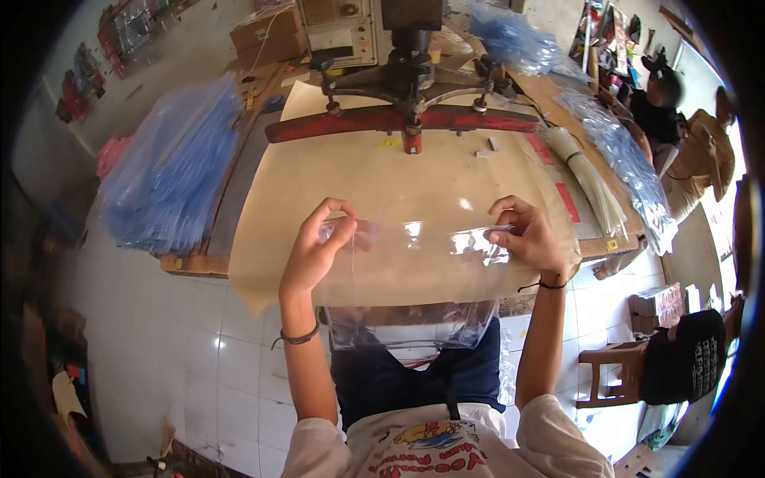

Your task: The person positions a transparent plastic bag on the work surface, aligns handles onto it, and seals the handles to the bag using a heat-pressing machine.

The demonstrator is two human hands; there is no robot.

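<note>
Left grip (319, 243): thumb and fingertips are drawn together, with little gap, on the left upper corner of the bag (414, 279). The bag spans between the hands above the worktop's (191, 265) front edge; its lower end hangs beyond that edge, over the lap. Right grip (534, 239): thumb and forefinger are pinched together on the right upper corner.

To handle the bag well, keep both corners level and apply even, light tension; the film looks thin and would likely crease if pulled from one side. Hold only the margins so that the middle stays flat. Keep the hanging end clear of the front edge, where it may snag.

Surroundings, left to right: blue film (175, 171) is heaped along the left edge. Paper (303, 175) covers the centre and droops over the front edge. The red bar (335, 123) crosses toward the rear edge and bounds free movement that way; its clearance cannot be judged. Small blocks (482, 154) lie just in front of it. Strips (590, 179) lie near the right edge, with clear film (621, 167) beyond.
</note>
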